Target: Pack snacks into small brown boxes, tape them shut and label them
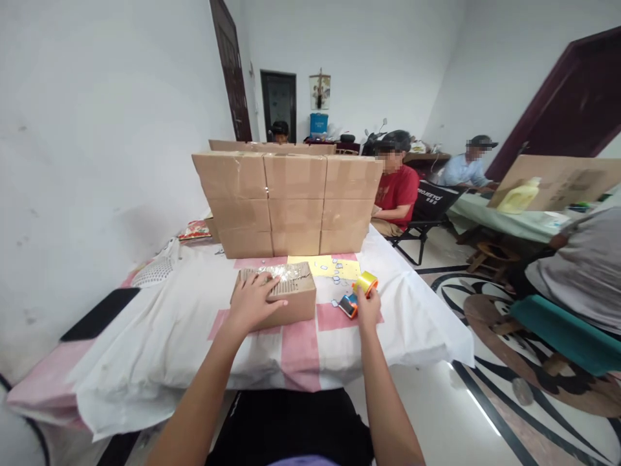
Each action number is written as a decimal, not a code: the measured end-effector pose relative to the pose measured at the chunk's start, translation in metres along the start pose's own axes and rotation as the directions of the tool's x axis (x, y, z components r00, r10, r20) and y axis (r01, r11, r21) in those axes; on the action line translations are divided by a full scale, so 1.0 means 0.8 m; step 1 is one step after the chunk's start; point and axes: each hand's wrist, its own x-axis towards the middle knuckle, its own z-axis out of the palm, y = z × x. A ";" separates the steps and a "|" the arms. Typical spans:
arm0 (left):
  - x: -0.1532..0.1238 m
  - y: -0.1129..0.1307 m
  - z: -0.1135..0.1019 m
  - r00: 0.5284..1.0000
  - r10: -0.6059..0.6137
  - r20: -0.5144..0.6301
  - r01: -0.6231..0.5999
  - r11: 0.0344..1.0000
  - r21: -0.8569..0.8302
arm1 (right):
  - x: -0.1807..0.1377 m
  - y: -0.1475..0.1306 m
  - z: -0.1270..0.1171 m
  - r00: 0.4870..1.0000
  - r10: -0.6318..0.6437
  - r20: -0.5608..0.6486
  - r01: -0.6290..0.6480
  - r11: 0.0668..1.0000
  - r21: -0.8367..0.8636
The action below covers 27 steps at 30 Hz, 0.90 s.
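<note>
On my feed, L hand [255,292] is resting w/ fingers spread atop the brown oblong cardboard box [295,309]; R hand [369,309] is gripping the orange-and-blue plastic tape dispenser [348,306] w/ yellow roll [366,282], right of box. For steadiness I'm favoring flat L palm, firm R grip. Dispenser's hiding some R fingertips; tape's free end isn't showing clearly; tall brown cardboard wall [295,210] is blocking view behind.

Left hand [255,296] lies spread; right hand [369,307] curls, gripping.

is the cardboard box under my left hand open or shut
Looks shut: the cardboard box has a flat top with shiny tape, beneath your left hand.
</note>
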 end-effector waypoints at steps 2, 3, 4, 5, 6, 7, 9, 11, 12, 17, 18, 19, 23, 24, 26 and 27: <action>-0.002 0.001 0.002 1.000 -0.003 -0.013 0.003 1.000 -0.001 | -0.007 -0.002 0.010 0.999 -0.017 0.028 0.018 1.000 -0.017; -0.003 0.001 0.003 1.000 -0.003 -0.020 0.003 1.000 0.003 | -0.010 -0.004 0.014 0.999 -0.024 0.033 0.024 0.999 -0.021; -0.003 0.001 0.005 1.000 -0.001 -0.026 0.001 1.000 0.009 | -0.013 -0.004 0.018 0.999 -0.028 0.036 0.029 0.999 -0.023; -0.003 0.001 0.006 1.000 0.005 -0.029 -0.004 1.000 0.015 | -0.015 -0.004 0.020 0.999 -0.030 0.039 0.031 0.999 -0.023; -0.002 0.000 0.008 0.999 0.011 -0.031 -0.010 1.000 0.021 | -0.016 -0.003 0.022 0.999 -0.030 0.042 0.031 0.999 -0.024; 0.000 -0.001 0.010 0.999 0.019 -0.032 -0.018 1.000 0.024 | -0.017 -0.001 0.023 0.999 -0.028 0.046 0.029 0.999 -0.027; 0.007 -0.006 0.013 0.998 0.041 -0.040 -0.040 0.999 0.021 | -0.017 0.004 0.024 0.998 -0.022 0.052 0.024 0.999 -0.037; 0.018 -0.014 0.018 0.996 0.068 -0.060 -0.067 0.998 0.007 | -0.017 0.008 0.024 0.998 -0.022 0.058 0.025 0.999 -0.047; 0.024 -0.019 0.022 0.994 0.083 -0.071 -0.084 0.997 -0.001 | -0.017 0.009 0.024 0.998 -0.023 0.062 0.026 0.998 -0.049; 0.046 -0.040 0.044 0.983 0.146 -0.113 -0.153 0.987 -0.056 | -0.017 0.011 0.023 0.996 0.011 0.086 -0.013 1.000 0.021; 0.048 -0.042 0.046 0.981 0.152 -0.121 -0.161 0.985 -0.063 | -0.016 0.011 0.022 0.995 0.023 0.096 -0.027 0.999 0.046; 0.049 -0.043 0.046 0.979 0.157 -0.132 -0.167 0.983 -0.069 | -0.015 0.010 0.021 0.994 0.036 0.105 -0.043 0.997 0.070; 0.040 -0.022 0.035 0.956 0.159 -0.246 -0.198 0.970 -0.140 | -0.017 0.002 0.016 0.986 0.098 0.136 -0.118 0.982 0.146; 0.035 -0.009 0.032 0.945 0.141 -0.296 -0.200 0.963 -0.182 | -0.020 -0.003 0.015 0.983 0.100 0.157 -0.126 0.978 0.168; 0.023 0.027 0.030 0.929 0.093 -0.359 -0.206 0.934 -0.292 | -0.030 -0.014 0.015 0.976 0.083 0.199 -0.129 0.965 0.228; 0.016 0.049 0.032 0.932 0.078 -0.353 -0.210 0.911 -0.355 | -0.038 -0.020 0.015 0.977 0.075 0.200 -0.127 0.956 0.263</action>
